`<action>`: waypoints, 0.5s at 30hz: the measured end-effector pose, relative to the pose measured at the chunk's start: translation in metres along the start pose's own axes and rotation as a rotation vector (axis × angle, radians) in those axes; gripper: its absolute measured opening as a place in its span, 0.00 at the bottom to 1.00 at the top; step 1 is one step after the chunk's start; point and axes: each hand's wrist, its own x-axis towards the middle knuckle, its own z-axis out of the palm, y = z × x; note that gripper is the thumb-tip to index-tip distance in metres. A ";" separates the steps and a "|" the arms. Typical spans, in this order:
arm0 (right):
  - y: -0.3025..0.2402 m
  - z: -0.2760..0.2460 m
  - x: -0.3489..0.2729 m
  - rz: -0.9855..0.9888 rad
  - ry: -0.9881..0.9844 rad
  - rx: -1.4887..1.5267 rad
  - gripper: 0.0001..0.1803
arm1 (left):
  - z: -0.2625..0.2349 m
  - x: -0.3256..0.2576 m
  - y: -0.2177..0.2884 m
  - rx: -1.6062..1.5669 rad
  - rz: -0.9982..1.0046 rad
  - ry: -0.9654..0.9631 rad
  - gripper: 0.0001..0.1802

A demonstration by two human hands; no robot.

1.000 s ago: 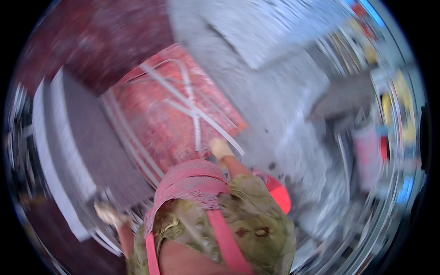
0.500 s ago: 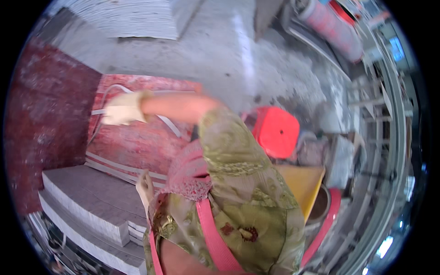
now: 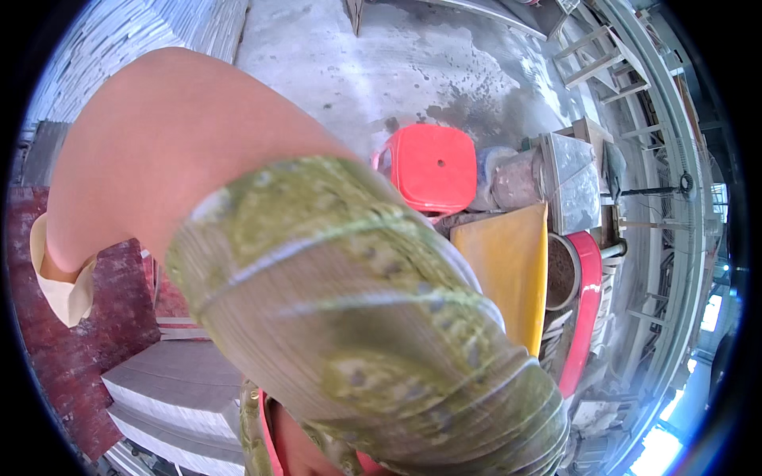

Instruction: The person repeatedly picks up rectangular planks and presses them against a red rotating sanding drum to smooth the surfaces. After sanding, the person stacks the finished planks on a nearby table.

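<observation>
My right arm, in a sheer green patterned sleeve, stretches across the view to the far left. On my right hand is a cream glove; its fingers cannot be made out, nor can anything held in them. That glove is over or beside a dark red, scuffed board. Close by lies a stack of grey sheets with pale edges. Pale flat strips run along the stack's far side, partly covered by my arm. My left hand does not show.
A red plastic stool stands on the wet-stained concrete floor. Right of my arm are a yellow panel, a round bucket and a curved pinkish-red band. Another sheet stack rises at the far left.
My right arm has swung further left and closer to the camera, now covering much of the red surface. The left hand has gone from sight. The view has shifted to the right.
</observation>
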 end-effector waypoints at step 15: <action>0.172 0.184 -0.411 0.918 0.321 0.072 0.20 | 0.105 0.173 0.236 0.518 0.236 -0.214 0.23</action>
